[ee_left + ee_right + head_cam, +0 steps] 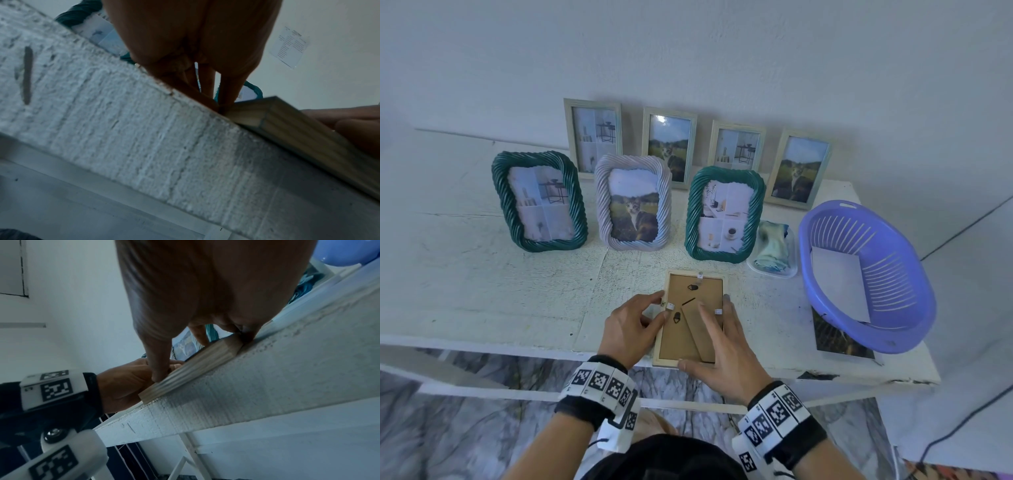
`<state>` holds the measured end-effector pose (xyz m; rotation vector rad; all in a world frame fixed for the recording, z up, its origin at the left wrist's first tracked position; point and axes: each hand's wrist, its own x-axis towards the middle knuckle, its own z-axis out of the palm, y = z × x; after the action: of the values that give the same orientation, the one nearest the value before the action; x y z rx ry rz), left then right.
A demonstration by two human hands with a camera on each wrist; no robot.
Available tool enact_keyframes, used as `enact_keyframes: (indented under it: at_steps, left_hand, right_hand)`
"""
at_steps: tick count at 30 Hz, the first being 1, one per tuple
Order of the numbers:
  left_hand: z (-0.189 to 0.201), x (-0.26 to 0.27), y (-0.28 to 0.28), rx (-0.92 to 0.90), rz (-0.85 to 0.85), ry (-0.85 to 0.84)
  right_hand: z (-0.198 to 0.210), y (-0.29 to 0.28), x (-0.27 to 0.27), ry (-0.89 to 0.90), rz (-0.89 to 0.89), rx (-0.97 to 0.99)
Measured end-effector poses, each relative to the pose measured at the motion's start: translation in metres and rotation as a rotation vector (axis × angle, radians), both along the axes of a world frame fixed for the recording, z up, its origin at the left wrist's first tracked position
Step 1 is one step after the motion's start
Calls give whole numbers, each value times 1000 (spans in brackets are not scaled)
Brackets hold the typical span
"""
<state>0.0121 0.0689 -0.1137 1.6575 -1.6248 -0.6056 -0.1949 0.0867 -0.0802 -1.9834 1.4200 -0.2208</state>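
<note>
A light wooden photo frame lies face down at the front edge of the white table, its brown backing board, stand leg and black clips showing. My left hand is at the frame's left rim, index finger and thumb curled and pinching there; in the left wrist view its fingers meet the frame's edge. My right hand lies flat across the backing with straight fingers and its thumb at the near rim. The right wrist view shows that thumb pressing the frame's rim.
Three rope-pattern frames stand behind: green, pale lilac, green. Several slim pale frames lean on the wall. Right of the work sit a cloth in a clear tray and a purple basket over a photo print.
</note>
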Motion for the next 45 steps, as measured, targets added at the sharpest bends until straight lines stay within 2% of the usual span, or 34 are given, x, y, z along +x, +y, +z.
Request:
enact_keyframes:
  at_steps: [8, 13, 16, 19, 22, 24, 27, 30, 33, 35, 36, 38, 41, 43, 45]
  left_hand:
    - [3, -3, 0, -8, 7, -49]
    - [5, -6, 2, 53, 33, -1]
    - [12, -10, 2, 142, 67, 156]
    - [26, -11, 2, 254, 115, 477]
    - [55, -17, 1, 253, 172, 689]
    - [80, -26, 2, 220, 121, 775]
    - [103, -44, 3, 227, -70, 866]
    - [94, -55, -5, 252, -76, 788]
    - [69, -62, -11, 303, -57, 643]
    - [55, -66, -13, 360, -55, 547]
    - [51, -68, -14, 397, -50, 562]
    - [51, -73, -13, 466, -18, 707]
    - [51, -71, -13, 415, 66, 843]
    - [51, -63, -13, 306, 108, 845]
    - [52, -54, -13, 206, 116, 804]
  right_hand:
    - [-15, 2, 6, -35, -67, -73]
    - [-14, 2, 5, -134, -88, -69]
    - [-4, -2, -7, -312, -170, 37]
    - [12, -7, -16, -522, -292, 138]
    - [25, -10, -19, -551, -275, 164]
    - [35, -11, -21, -538, -263, 148]
    - [54, -12, -30, -564, -353, 86]
    - [63, -13, -47, -534, -431, -27]
    - [55, -18, -66, -534, -569, 18]
    - [48, -21, -70, -596, -641, 68]
    - [46, -21, -69, -667, -682, 97]
    - [42, -22, -63, -885, -757, 199]
    - [43, -23, -50, -1110, -786, 328]
    - [43, -27, -44, -1085, -730, 309]
    - [44, -37, -41, -920, -624, 209]
